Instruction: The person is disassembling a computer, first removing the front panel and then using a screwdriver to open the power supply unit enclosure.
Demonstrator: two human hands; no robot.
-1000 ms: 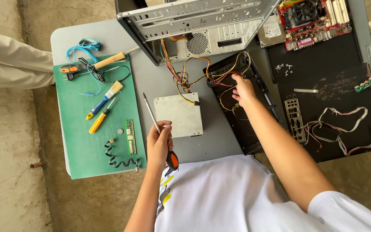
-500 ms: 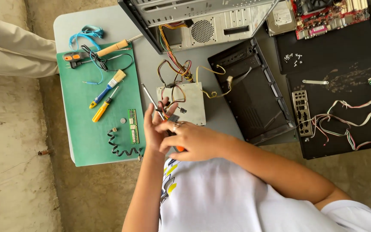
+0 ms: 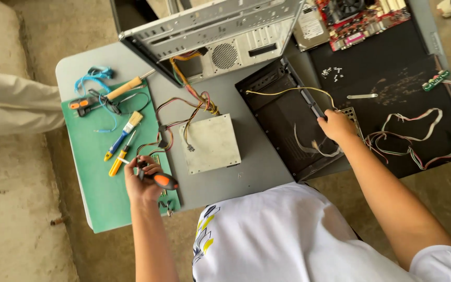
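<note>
Over the green mat at the table's near edge, your left hand has its grip clamped on a screwdriver with a black-and-orange handle; its shaft is mostly hidden by your fingers. Your right hand rests on the black side panel, fingers curled over pale wires; whether they pinch one, you cannot tell.

so the black-and-orange-handled screwdriver is lying sideways over the green mat; the black metal side panel sits flat on the grey table with loose wires on it.
</note>
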